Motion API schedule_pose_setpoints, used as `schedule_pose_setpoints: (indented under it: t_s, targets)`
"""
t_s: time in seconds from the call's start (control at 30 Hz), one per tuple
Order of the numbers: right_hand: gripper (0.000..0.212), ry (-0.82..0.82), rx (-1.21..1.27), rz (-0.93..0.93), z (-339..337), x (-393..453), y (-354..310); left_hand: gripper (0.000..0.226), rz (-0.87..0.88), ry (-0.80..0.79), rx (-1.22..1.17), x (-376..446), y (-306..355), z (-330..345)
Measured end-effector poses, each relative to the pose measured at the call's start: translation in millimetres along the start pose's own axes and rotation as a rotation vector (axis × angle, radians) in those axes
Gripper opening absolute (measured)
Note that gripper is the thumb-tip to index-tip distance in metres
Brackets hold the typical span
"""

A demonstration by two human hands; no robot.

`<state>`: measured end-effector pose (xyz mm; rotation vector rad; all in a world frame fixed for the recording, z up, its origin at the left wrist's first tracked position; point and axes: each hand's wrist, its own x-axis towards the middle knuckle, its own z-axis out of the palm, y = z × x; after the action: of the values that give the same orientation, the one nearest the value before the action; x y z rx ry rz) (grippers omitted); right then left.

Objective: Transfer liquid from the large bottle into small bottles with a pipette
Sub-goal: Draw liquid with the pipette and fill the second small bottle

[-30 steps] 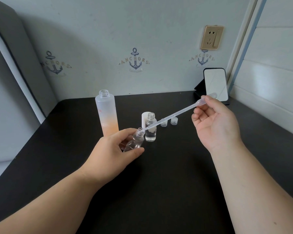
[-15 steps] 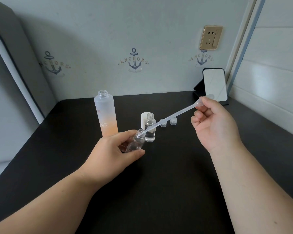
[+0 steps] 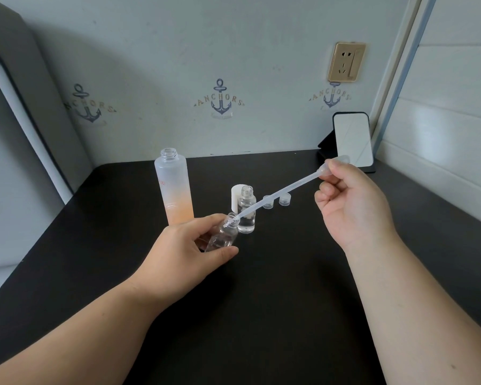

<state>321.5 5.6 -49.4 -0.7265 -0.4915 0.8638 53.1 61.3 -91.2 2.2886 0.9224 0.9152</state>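
Observation:
My left hand [image 3: 184, 254] grips a small clear bottle [image 3: 223, 236], tilted to the right above the black table [image 3: 275, 301]. My right hand [image 3: 350, 207] pinches the bulb of a translucent pipette [image 3: 278, 193]; its tip sits in the tilted bottle's mouth. A second small clear bottle [image 3: 246, 209], open and holding clear liquid, stands upright just behind. The large frosted bottle [image 3: 175, 187], uncapped, with orange liquid in its lower half, stands to the left.
Two small clear caps [image 3: 268, 202] [image 3: 285, 199] lie behind the pipette. A white cap [image 3: 236, 196] stands behind the upright small bottle. A phone on a stand [image 3: 351, 140] leans at the back right corner. Walls close off the back and right.
Nearly nothing has moved; the pipette tip stays in the small bottle's mouth and both hands keep their hold.

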Motion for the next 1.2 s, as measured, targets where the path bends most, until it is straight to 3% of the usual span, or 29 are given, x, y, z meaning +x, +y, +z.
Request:
schedule_pose_setpoints:
  t_s: [0.4,0.53,0.77,0.83,1.03,1.13,1.2]
  targets:
    - [0.022,0.007,-0.006,-0.019,-1,-1,1,0.053,0.009,-0.009,0.005,1,2,-1]
    - [0.025,0.051,0.029,0.023,0,-2,-1,0.04,-0.056,-0.014,-0.03,1,-2,2]
    - [0.026,0.056,0.044,0.057,2,-4,-2,0.051,-0.123,-0.075,-0.157,1,-6,3]
    - [0.025,0.059,0.063,0.064,2,-4,-2,0.049,-0.081,0.012,-0.224,-1,-4,3]
    - [0.025,0.053,0.077,0.074,0,-4,-2,0.026,-0.037,0.536,-0.338,-2,-1,-9]
    - [0.023,0.054,0.069,0.08,0,-4,-1,0.031,-0.142,0.71,-0.323,2,-5,-14]
    - [0.023,0.056,0.069,0.083,-1,-3,-1,0.048,-0.233,0.691,-0.361,7,-12,-15]
